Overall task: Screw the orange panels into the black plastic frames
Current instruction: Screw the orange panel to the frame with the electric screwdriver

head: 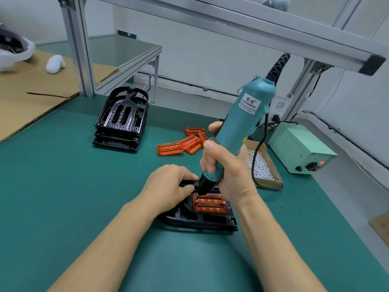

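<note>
Green mat (63,186), ribbed, seemingly translucent orange panel (209,203)

Bare green mat (69,186) lies open to the left and in front of the black frame (202,220). Behind it, the stack of black frames (121,121) and the loose orange panels (185,142) block the far side, with a gap between them. To the right, the screw box (263,165), power supply (301,148) and screwdriver cable (257,152) crowd the passage.
</note>
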